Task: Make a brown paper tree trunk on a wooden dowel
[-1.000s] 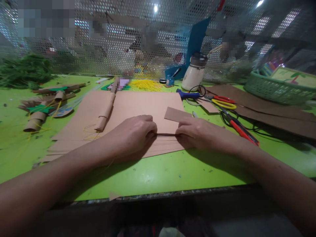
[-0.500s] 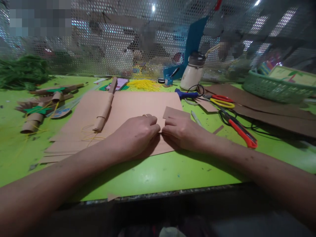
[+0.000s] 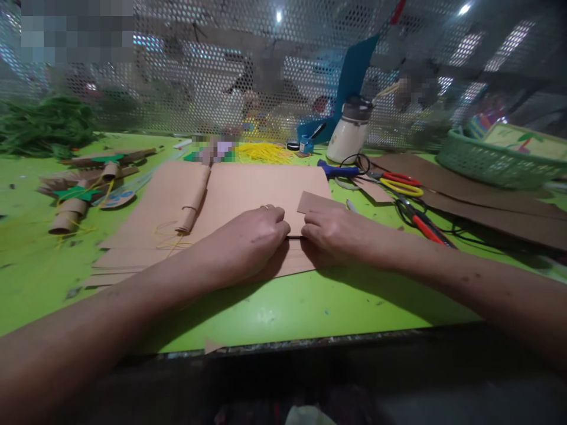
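Note:
My left hand (image 3: 261,239) and my right hand (image 3: 330,233) lie close together over the front part of a stack of brown paper (image 3: 261,186). Both have curled fingers, pinching the paper along a thin dark edge (image 3: 295,237) that shows in the gap between them. Whether that edge is rolled or folded is hidden by the fingers. A small brown paper piece (image 3: 316,202) rests just beyond my right hand. On the left of the stack lies a rolled paper tube (image 3: 194,203) with yellow string (image 3: 167,241) near its lower end.
Paper figures with green stars (image 3: 75,195) and green fibre (image 3: 44,127) are on the left. Behind stand a blue paint jar (image 3: 305,144) and a white jug (image 3: 348,139). A blue glue gun (image 3: 339,171), scissors (image 3: 401,184), a red cutter (image 3: 429,228) and a green basket (image 3: 496,156) are right.
My hands have moved slightly apart, the right one shifting right, so more of the dark edge shows between them. The camera view has shifted a little.

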Demonstrator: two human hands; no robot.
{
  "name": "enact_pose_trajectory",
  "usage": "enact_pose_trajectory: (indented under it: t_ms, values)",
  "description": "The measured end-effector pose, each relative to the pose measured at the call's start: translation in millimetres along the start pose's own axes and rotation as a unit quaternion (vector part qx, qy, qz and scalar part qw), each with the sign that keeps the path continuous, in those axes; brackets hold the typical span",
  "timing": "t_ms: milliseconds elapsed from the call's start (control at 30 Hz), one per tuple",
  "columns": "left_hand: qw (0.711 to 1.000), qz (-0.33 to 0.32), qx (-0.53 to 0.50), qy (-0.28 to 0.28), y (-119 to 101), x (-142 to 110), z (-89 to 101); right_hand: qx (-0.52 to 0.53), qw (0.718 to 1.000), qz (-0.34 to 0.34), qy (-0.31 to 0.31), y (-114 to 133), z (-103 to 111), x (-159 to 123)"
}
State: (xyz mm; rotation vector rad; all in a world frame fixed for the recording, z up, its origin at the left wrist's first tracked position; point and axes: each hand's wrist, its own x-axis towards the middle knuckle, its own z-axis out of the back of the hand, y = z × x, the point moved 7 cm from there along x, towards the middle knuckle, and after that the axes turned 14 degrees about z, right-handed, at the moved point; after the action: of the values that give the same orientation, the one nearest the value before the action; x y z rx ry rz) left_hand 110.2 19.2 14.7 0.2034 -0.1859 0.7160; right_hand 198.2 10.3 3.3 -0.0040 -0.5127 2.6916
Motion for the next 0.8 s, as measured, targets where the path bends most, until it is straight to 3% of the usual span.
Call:
enact_pose_trajectory:
  t_ms: [500,700,800]
  values:
    - [0.995,0.013,0.057,-0.075,-3,-3,5.8,0.007,1.0,-0.021,0.007,2,5,-31]
    - [0.996,-0.054,0.068,-0.036,-15,-5,3.7,0.001,0.999,-0.011,0.051,5,6,-26]
    - [0.992,-0.085,0.081,-0.042,-21,-9,5.1,-0.026,0.998,-0.02,0.047,8,7,-25]
